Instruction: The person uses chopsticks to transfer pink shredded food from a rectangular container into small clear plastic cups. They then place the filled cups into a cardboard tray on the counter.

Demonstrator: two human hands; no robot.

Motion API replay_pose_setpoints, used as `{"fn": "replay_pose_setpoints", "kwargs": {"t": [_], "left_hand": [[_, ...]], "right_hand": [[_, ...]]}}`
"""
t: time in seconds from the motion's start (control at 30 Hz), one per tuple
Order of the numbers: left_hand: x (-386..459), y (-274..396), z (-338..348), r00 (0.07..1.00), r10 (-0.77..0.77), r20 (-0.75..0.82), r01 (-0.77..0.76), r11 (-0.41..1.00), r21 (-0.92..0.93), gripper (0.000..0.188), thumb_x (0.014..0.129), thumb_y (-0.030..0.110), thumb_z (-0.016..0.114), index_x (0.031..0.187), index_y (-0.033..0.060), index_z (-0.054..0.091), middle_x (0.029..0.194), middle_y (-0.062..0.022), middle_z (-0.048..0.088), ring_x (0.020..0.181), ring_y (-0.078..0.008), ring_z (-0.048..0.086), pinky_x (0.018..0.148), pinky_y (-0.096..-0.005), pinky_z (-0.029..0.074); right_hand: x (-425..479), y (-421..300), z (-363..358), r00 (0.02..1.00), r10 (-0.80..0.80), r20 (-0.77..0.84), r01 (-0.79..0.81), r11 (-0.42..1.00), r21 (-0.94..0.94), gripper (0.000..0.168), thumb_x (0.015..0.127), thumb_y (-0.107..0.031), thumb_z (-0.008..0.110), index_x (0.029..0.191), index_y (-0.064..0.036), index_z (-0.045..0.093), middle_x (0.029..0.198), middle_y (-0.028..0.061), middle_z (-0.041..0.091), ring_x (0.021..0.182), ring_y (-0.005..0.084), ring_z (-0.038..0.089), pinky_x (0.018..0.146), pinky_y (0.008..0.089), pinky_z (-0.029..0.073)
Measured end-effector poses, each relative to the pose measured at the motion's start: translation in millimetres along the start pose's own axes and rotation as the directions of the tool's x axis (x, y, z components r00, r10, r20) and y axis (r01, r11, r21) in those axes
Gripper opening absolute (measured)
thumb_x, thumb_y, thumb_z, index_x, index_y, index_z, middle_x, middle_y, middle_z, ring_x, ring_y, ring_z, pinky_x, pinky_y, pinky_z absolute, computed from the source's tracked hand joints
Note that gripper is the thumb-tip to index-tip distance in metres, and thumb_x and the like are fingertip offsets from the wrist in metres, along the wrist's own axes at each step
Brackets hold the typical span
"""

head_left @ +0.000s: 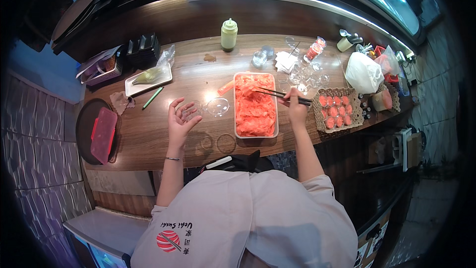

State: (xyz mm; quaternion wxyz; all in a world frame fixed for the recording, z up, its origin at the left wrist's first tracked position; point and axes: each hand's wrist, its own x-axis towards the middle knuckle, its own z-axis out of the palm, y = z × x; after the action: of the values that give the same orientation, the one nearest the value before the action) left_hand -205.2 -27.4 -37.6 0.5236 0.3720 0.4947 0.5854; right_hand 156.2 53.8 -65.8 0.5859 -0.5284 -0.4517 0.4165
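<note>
My right hand [295, 106] grips a pair of black chopsticks [284, 96]. Their tips are at a clump of pink pickled ginger slices [256, 113] near the far end of a white-rimmed rectangular tub [276, 131], which is heaped with the same ginger. Left of the tub, my left hand [181, 119] is raised, palm up, with its fingers apart. Beside its fingertips shows a clear round plastic piece [195, 108]; whether they touch is unclear. Another clear round piece [218, 107] lies between that hand and the tub.
To the right, a woven basket [357, 119] holds several small ginger-filled cups [333, 111]. Loose clear cups and lids [303, 76] lie behind it. A squeeze bottle [229, 35] stands at the back. Leftward are a white tray [148, 80], a green pen [152, 98] and a pink lid [104, 136].
</note>
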Motion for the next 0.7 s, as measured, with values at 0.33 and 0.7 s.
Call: {"fn": "replay_pose_setpoints", "kwargs": {"t": [0.33,0.7], "left_hand": [[3.6,-13.7,0.3,0.998,0.051,0.045,-0.055,0.995,0.082,0.081,0.070,-0.001,0.083,0.136,0.0120,0.038,0.122,-0.0126,0.058,0.114,-0.0220,0.057,0.095,-0.0362,0.050],[28.6,-9.4,87.1,0.927,0.120,0.355,-0.305,0.791,0.531,0.084,0.067,0.015,0.087,0.137,0.0141,0.040,0.114,-0.0153,0.067,0.111,-0.0274,0.064,0.097,-0.0402,0.050]], "right_hand": [[-7.6,-20.4,-36.4,0.942,0.323,-0.093,-0.258,0.872,0.416,0.036,0.102,-0.035,0.050,0.080,-0.007,0.048,0.079,0.0094,0.062,0.073,0.0240,0.071,0.062,0.0287,0.062],[-34.3,-22.4,-36.0,0.910,0.411,0.062,-0.362,0.710,0.604,0.033,0.102,-0.035,0.052,0.082,-0.009,0.049,0.080,0.0087,0.064,0.076,0.0234,0.071,0.060,0.0240,0.062]]}}
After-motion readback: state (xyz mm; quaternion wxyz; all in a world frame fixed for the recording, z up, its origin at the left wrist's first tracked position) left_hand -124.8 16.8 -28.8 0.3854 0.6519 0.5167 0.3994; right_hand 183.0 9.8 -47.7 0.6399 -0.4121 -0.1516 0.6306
